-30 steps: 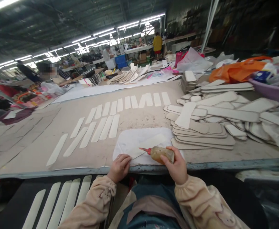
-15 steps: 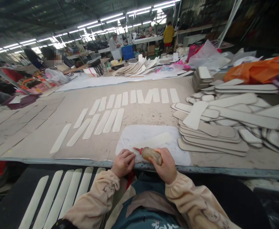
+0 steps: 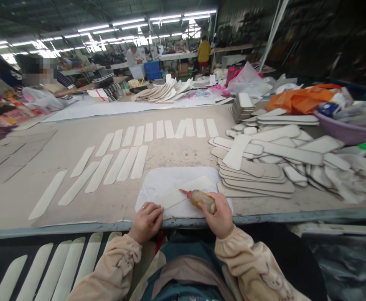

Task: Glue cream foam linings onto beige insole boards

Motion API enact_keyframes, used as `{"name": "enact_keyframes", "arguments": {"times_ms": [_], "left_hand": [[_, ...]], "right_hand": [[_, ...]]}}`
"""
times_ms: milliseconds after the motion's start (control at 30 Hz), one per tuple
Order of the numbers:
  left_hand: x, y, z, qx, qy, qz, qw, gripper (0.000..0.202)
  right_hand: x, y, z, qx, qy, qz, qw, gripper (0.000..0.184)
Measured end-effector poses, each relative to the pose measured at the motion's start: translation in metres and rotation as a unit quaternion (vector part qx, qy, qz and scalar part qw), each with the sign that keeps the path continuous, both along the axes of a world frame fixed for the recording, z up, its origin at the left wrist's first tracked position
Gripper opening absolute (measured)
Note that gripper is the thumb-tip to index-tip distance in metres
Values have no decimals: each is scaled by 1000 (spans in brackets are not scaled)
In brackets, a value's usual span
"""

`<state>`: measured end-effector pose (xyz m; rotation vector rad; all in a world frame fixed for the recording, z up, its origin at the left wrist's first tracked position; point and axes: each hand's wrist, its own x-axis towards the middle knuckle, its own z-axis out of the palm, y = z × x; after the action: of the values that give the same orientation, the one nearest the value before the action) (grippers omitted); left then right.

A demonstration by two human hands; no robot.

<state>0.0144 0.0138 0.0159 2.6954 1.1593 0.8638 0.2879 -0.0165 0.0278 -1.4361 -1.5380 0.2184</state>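
Observation:
My right hand (image 3: 220,215) is closed around a small glue bottle (image 3: 202,198) with a red nozzle, its tip resting on a pale strip (image 3: 186,191). That strip lies slantwise on a white cloth pad (image 3: 170,182) at the table's near edge. My left hand (image 3: 146,220) sits at the strip's near left end with fingers curled down, pinning it to the pad.
Rows of pale strips (image 3: 120,161) lie spread over the brown table top. A heap of stacked strips and pads (image 3: 264,159) fills the right side, with an orange bag (image 3: 298,98) and a purple basin (image 3: 346,131) behind. More strips (image 3: 51,271) lie on a dark board below left. Other people work at far tables.
The bottle's nozzle slid left along the strip toward my left hand, then back a little to the right. My left hand stayed on the strip's end. The camera shifted.

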Motion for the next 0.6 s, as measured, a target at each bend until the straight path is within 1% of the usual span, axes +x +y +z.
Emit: {"name": "enact_keyframes", "arguments": {"times_ms": [133,367,500,600], "left_hand": [[-1,1,-1,2,3,-1,1000,20],[-2,1,-3,13,8,2,1000,21],[-4,3,-8,18,-4,-14,1000,24],[-5,3,-9,20,-6,-15,1000,25]], "right_hand": [[23,2,-2,23,-8,-65,998,22],[57,8,-6,40,-29,-148,988,25],[63,12,-6,49,-35,-174,983,27],[58,9,-1,57,-18,-177,982,30]]}}
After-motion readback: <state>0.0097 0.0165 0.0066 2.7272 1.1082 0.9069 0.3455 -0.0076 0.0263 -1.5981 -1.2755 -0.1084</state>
